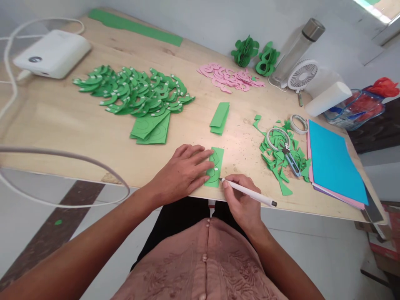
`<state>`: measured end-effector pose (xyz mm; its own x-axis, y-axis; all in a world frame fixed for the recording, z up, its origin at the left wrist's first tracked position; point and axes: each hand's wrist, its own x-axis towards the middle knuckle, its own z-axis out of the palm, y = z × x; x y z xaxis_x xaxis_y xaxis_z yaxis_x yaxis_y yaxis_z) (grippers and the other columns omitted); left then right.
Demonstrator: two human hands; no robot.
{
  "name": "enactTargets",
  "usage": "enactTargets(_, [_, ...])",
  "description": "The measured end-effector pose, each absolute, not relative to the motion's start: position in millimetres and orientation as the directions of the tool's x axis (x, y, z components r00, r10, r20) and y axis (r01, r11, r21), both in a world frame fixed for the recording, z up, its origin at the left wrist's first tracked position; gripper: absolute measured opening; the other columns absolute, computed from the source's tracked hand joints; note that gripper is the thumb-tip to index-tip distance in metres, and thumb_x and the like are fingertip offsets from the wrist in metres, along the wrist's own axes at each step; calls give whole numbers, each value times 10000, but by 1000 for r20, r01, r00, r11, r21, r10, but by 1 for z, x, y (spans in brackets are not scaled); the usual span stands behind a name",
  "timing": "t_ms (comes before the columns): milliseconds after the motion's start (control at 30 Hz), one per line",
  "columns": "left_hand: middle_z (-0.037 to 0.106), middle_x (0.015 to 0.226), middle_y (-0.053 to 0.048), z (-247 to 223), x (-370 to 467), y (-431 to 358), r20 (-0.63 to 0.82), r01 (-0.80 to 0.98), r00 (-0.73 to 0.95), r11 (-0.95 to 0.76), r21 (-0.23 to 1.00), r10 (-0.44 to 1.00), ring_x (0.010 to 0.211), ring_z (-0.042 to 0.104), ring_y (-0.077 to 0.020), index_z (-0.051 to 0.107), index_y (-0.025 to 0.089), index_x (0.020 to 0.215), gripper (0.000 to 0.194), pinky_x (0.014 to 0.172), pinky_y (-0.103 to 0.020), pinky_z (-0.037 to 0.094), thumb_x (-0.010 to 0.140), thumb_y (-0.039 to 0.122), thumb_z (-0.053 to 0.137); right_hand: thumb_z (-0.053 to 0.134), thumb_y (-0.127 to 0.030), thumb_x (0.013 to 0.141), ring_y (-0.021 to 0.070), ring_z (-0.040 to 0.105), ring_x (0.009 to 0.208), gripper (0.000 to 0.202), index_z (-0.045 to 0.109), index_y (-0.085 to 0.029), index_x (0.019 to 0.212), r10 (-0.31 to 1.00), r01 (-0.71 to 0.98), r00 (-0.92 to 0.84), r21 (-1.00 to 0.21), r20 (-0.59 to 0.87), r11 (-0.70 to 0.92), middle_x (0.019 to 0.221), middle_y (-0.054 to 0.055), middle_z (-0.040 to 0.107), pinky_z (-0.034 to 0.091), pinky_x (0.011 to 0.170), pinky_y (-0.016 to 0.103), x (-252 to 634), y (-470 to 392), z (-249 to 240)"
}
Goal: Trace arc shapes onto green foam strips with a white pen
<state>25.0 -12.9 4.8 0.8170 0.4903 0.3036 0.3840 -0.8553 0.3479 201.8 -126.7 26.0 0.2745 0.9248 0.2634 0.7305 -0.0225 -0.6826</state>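
Wooden counter: leftmost, a white box, logo unreadable; left hand, open, on a green card near the front edge; right hand, grip closed around a white pen; far right, a clear case holds red material.

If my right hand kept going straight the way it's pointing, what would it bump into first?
Probably the marked green paper, then your left hand resting on it. The right hand's height is hard to judge, so it might pass above the paper.
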Motion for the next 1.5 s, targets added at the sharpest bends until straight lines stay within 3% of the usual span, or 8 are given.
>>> enactTargets(1167, [570, 1393, -94, 6, 27, -12, 312, 380, 820, -864, 330, 480, 1289, 460, -324, 615, 212, 1091, 216, 1045, -532, 352, 976, 297, 453, 559, -223, 903, 171, 639, 675, 125, 623, -212, 795, 917, 774, 175, -626, 358, 97, 719, 4, 706, 461, 705, 332, 195, -127, 26])
enactTargets(1500, [565, 1402, -95, 5, 25, -13, 307, 383, 819, -860, 338, 485, 1294, 458, -330, 624, 211, 1103, 222, 1052, -541, 349, 971, 293, 465, 568, -207, 925, 190, 670, 785, 84, 652, -219, 920, 913, 703, 208, -703, 351, 110, 828, 19, 731, 485, 748, 340, 199, -129, 27])
